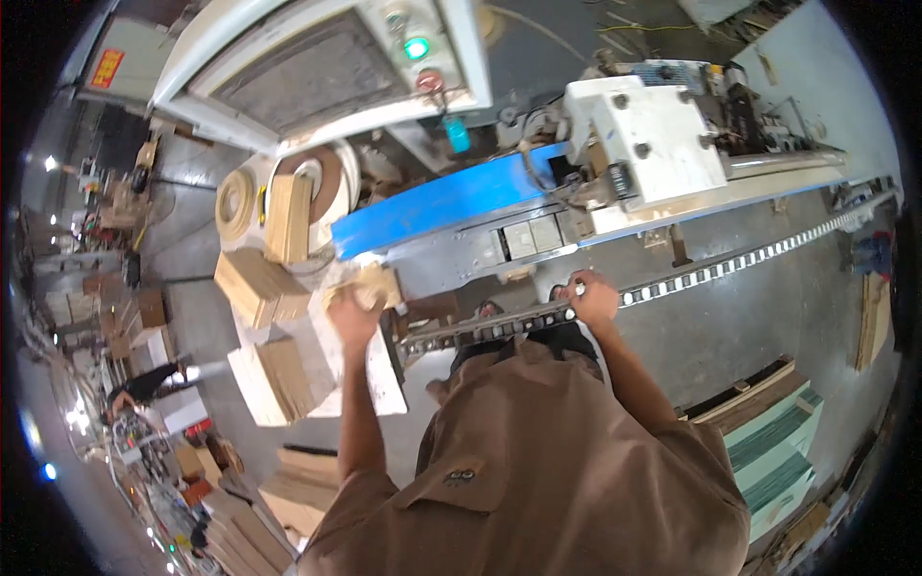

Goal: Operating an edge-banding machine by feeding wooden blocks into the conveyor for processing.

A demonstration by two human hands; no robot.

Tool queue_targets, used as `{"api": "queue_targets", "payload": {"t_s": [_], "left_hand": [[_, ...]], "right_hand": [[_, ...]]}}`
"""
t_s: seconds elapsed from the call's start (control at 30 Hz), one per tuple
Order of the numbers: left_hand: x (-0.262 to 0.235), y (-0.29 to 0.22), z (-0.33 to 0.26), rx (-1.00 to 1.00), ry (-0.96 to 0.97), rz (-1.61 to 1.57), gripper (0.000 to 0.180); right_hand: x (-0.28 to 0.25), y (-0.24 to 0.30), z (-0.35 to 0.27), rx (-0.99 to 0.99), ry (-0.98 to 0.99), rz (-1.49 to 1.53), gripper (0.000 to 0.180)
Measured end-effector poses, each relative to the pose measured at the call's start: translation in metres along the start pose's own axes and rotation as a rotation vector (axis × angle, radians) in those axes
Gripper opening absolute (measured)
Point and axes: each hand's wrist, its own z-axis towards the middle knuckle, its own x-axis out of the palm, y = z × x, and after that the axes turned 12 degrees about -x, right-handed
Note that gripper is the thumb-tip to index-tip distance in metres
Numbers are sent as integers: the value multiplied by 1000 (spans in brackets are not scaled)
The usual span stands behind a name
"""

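Note:
My left hand [353, 309] is closed around a small light wooden block [376, 282] at the near end of the machine's blue guard [432, 204]. My right hand [593, 298] grips the edge of a long chain conveyor rail [691, 278] that runs off to the right. A brown short-sleeved shirt covers my torso in the lower middle of the head view.
Stacks of wooden blocks [254, 286] lie on a white table [379, 384] to the left, beside rolls of edge banding [235, 202]. A white machine head [653, 144] and a control panel with a green light [416, 48] stand behind. Green-edged boards [778, 442] are stacked at the right.

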Motion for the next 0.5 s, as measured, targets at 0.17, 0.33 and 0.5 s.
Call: {"api": "queue_targets", "payload": {"t_s": [0.17,0.33,0.5], "left_hand": [[9,83,29,82,344,204,119],[12,88,43,184,416,120,112],[-12,0,16,310,215,17,93]], "right_hand": [[11,3,0,-90,56,55,13],[3,6,1,-78,48,42,18],[6,-4,-4,-47,66,52,21]]}}
